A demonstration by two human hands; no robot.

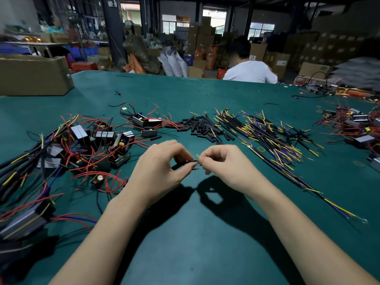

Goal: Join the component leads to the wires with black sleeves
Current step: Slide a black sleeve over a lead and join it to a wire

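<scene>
**Both hands pinch a sleeved wire above the green mat**

Centrally, just above the table, the two hands meet fingertip to fingertip. The left hand comes in from the lower left with its wrist bent inward, thumb and forefinger curled tight round a short black sleeve. The right hand mirrors it from the lower right, its fingers curled and pinching the end of a thin yellow wire that pokes up between the two hands.

Exactly how wire and sleeve meet is hidden behind the fingertips, and the fine strands there are too small to make out. Both forearms are cut off by the lower edge.

Left of the hands lies a tangle of boxy black components with grey faces and springy red leads. Beyond the hands sits a loose pile of spare sleeves, matte black tubes. To the right spreads a bundle of wires, slim black, yellow and purple. A cardboard box stands at the far left, and a person in a white shirt sits past the far edge of the smooth green mat.
</scene>
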